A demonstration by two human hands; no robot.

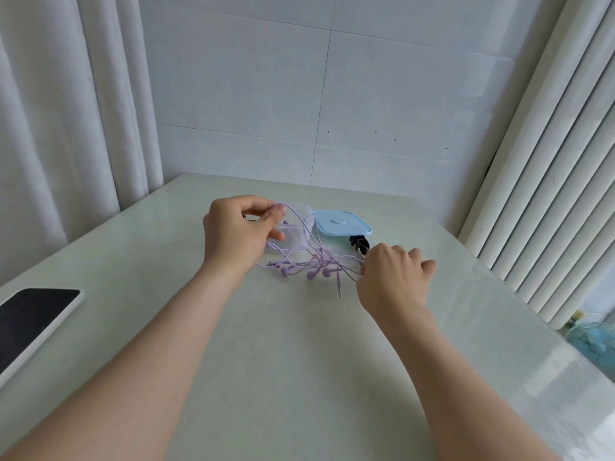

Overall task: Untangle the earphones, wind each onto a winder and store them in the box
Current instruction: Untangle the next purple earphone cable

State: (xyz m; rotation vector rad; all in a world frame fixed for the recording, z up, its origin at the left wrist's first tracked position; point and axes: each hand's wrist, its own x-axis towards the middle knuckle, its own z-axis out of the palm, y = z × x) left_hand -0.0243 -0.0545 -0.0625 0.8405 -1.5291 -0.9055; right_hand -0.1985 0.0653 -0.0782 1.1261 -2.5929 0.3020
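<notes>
Purple earphones (309, 262) seen as 1 tangled bunch on the table (283, 361); a cord loop is pinched up by left hand (238, 229), other strands pinched by right hand (392, 277).

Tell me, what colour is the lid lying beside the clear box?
Light blue. The lid shows best in the head view.

Bare surface (299, 377) is lying open along the whole near side. A tablet (30, 322) is taking up the left edge. Farther back, the clear box (301, 212), blue lid (342, 224) and black winder (358, 245) are crowding together, and the earphone tangle (314, 264) is stretching across between the left grip (236, 229) and the right grip (392, 277).
</notes>
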